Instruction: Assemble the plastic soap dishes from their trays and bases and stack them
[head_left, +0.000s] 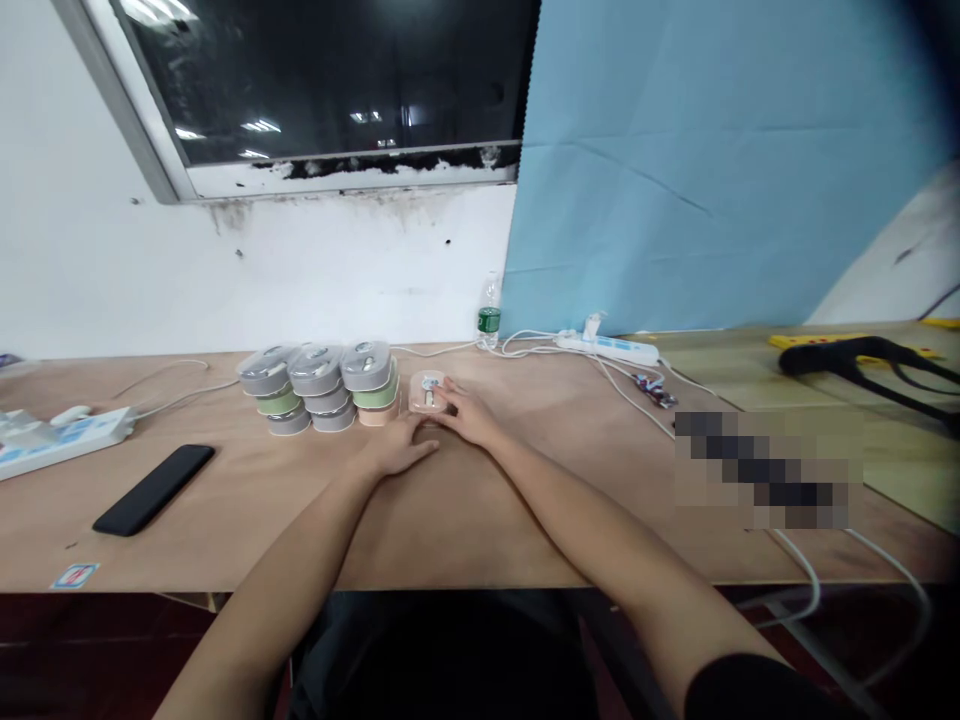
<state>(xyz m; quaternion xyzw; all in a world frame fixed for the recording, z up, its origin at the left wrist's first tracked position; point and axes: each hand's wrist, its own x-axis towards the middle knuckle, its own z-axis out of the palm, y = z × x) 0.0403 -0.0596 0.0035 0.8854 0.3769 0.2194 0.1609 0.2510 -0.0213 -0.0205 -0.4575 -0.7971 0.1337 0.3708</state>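
Note:
A small pinkish food container (427, 404) with a clear lid sits on the table, right of the stacked containers. My right hand (469, 413) is at its right side, fingertips over the lid's edge and thumb by the front corner. My left hand (397, 445) rests at the container's front left corner, thumb stretched out to the right and fingers pointing forward, partly hidden. Beside it stand three stacks of oval lidded containers: a left stack (276, 403), a middle stack (328, 402) and a right stack (377, 400), in grey, green and peach.
A black phone (155, 490) and a white power strip (82, 440) lie at left. Behind, a water bottle (489, 318) stands by the wall. Cables run to another power strip (611, 347). A small crumpled packet (654, 390) and a black-handled object (862, 357) lie at right.

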